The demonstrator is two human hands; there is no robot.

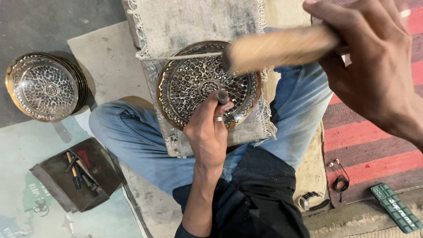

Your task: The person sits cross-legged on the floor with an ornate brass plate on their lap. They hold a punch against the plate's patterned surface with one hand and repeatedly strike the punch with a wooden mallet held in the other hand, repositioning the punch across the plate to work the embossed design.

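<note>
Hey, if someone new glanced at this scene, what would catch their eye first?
Probably the ornate engraved metal plate at centre, resting on a fringed cloth over the person's lap. The left hand holds a punch upright on it, while the right hand raises a blurred wooden mallet. A stack of similar plates sits far left.

the person wears blue denim jeans (132, 136), faded pale at the knees and creased along the thighs, legs folded and spread to left and right. nearer the camera hangs a black shirt (260, 198), dusted with fine pale specks, its dark sleeve edge showing at the near end of the left forearm. the left hand (207, 132) has a plain silver ring (218, 118) on one finger. the right hand (374, 66) and its wrist are bare.
</note>
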